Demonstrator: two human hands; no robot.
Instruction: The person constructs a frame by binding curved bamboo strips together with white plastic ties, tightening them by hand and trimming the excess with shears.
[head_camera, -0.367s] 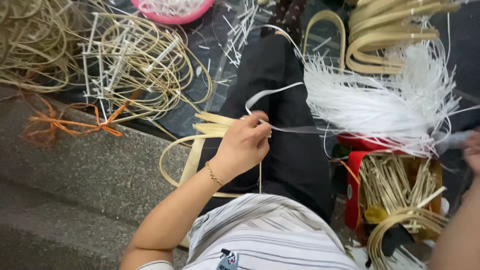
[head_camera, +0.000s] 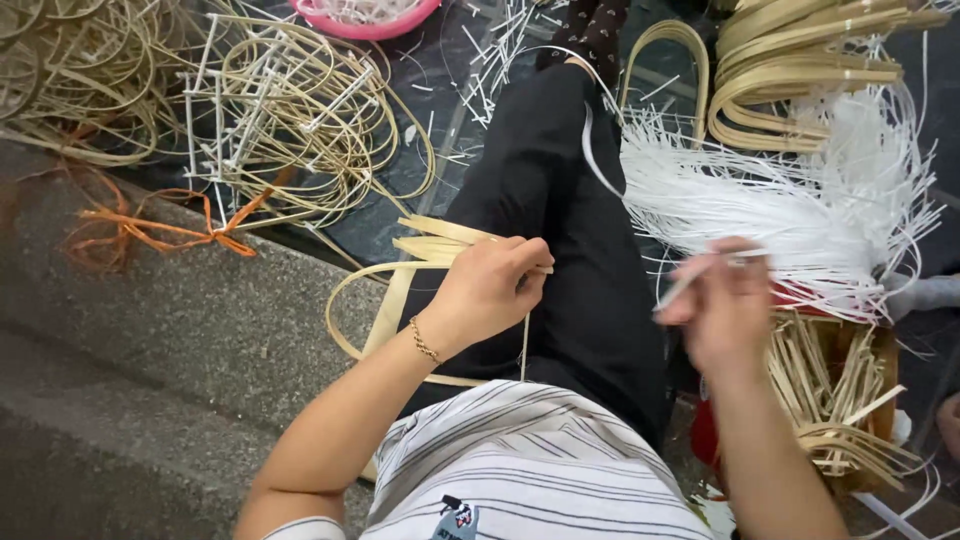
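Observation:
My left hand (head_camera: 490, 290) is closed on a bent bamboo strip loop (head_camera: 385, 300) that rests against my lap in black trousers. My right hand (head_camera: 725, 300), blurred, is pinched on a thin white plastic strip (head_camera: 600, 160) that curves up toward the bundle of white strips (head_camera: 790, 200) on my right. A thin bracelet sits on my left wrist.
Bent bamboo hoops (head_camera: 800, 80) lie at the top right, a tangle of cane frames and white sticks (head_camera: 290, 110) at the top left, and a pink bowl (head_camera: 365, 20) at the top. Orange string (head_camera: 170, 230) lies on the stone step. A red container of bamboo strips (head_camera: 830, 390) stands at the right.
My right hand has come in from the right edge toward the middle, holding the white strip. My left hand stays on the bamboo loop.

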